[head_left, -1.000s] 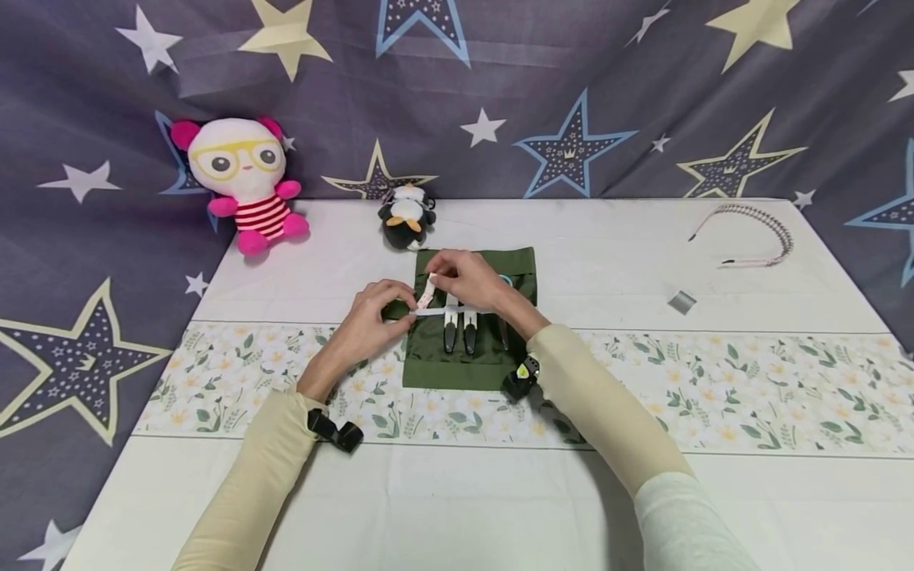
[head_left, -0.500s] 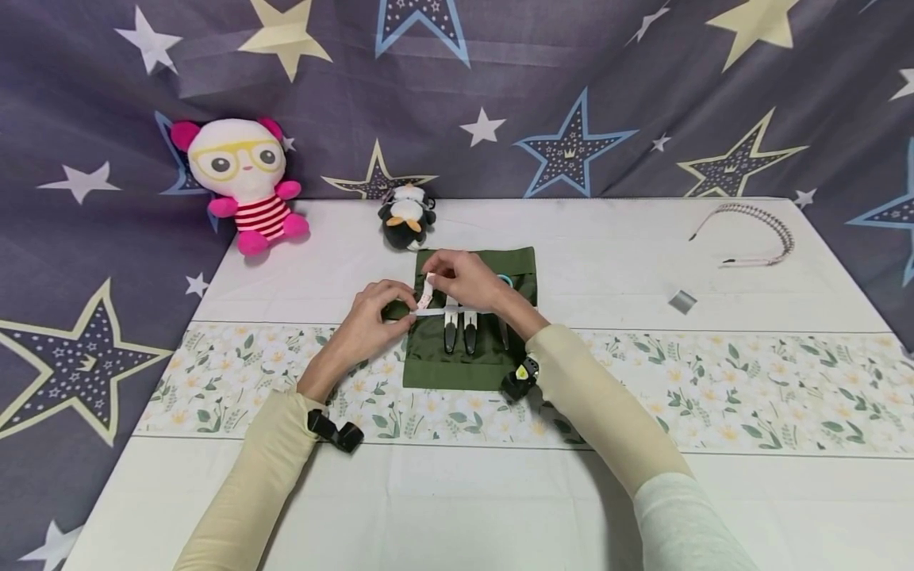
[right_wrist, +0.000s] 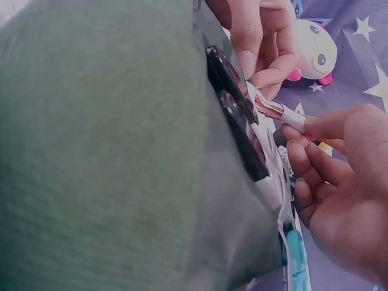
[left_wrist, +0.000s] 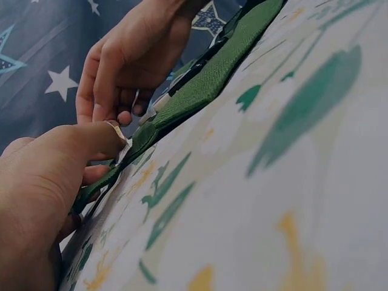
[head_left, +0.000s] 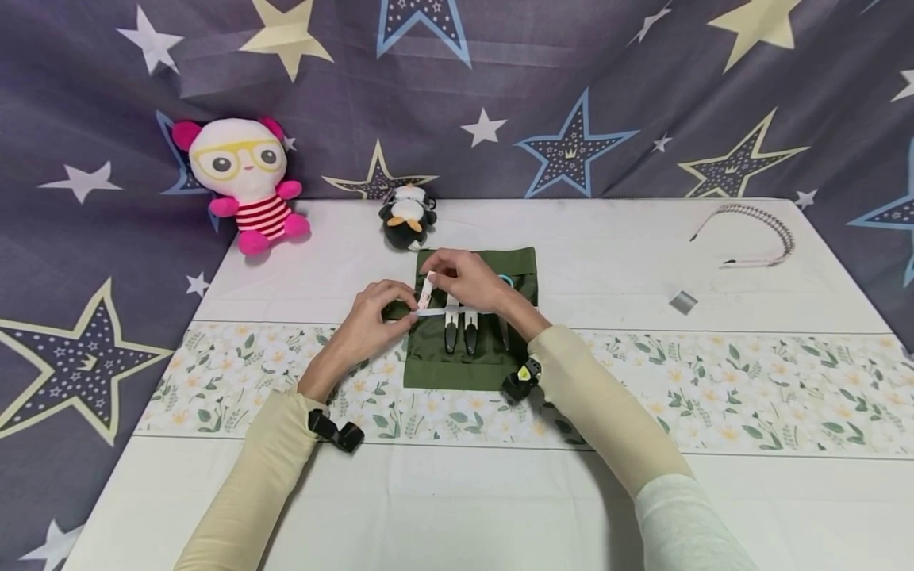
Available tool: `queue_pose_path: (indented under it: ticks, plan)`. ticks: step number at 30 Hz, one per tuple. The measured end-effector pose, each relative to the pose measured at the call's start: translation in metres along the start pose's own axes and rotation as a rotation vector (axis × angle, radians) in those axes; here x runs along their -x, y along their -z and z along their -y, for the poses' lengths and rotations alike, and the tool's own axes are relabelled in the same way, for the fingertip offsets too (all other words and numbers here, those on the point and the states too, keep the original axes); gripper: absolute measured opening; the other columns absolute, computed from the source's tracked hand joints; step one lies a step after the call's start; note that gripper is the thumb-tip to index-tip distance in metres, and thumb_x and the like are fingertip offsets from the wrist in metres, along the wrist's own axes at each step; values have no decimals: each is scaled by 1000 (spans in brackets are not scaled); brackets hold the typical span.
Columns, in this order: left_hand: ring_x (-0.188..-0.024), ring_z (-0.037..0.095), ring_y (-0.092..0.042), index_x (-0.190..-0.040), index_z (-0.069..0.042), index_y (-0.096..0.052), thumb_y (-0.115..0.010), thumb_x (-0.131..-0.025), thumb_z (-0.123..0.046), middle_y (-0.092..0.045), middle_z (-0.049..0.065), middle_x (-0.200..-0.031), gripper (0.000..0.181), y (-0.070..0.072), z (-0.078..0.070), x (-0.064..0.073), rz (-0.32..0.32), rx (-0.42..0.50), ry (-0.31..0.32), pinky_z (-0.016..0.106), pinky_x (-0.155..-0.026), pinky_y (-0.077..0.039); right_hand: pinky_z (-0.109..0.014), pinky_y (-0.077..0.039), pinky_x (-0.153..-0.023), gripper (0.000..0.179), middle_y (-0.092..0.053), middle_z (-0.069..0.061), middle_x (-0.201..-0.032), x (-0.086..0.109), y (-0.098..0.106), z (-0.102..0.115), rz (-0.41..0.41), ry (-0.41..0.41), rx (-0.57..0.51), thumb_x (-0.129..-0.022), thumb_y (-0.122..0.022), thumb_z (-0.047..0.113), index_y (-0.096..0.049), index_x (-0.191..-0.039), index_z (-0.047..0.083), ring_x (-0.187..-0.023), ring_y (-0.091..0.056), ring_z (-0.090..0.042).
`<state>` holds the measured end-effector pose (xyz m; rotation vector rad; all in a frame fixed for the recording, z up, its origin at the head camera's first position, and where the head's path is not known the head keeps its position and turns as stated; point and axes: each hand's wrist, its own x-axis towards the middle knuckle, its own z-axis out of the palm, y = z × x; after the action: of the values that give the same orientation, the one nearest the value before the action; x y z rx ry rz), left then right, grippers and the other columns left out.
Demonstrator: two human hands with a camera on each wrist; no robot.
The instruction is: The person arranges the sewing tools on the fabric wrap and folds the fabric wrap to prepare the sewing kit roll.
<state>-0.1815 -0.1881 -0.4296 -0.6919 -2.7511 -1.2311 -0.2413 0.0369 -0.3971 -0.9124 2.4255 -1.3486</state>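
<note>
There are two plush toys point(head_left: 260, 218), two black-tipped tools point(head_left: 470, 339), one green cloth point(head_left: 457, 376) and one headband point(head_left: 771, 219).

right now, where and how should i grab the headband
Probably pinch the headband at the middle of its braided curve, coming from the right in the head view: the curve bulges that way, while the thin open ends point left.

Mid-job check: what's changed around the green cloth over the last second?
Very little: the pale strip pinched by the right hand seems slightly turned. Nothing newly gripped or let go. The left hand still pinches the white band; the green cloth lies as before.
</note>
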Motion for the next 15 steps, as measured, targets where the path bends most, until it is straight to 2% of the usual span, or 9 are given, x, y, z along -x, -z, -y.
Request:
queue_pose_path:
  ticks: [7,15]
  plan:
    - [-115,33,-55,-108,-11,-69,-75,-97,-28,-67,8,-118,21,-5,-9,-9,-52,-86,34,55,-106,-35,-34,-50,-76,22,-70,-9,-103,0,0,1,-16,19,-3,-108,-56,8,-68,-123,-1,-85,-63,-23]
    - [-103,31,-57,-105,-8,-68,-71,-98,-27,-69,9,-105,20,-12,-13,-16,-136,-134,79,50,-95,-42,-34,-51,-78,21,-70,-11,-107,0,-2,2,-25,16,-7,-107,-56,8,-68,-122,0,-88,-64,-21]
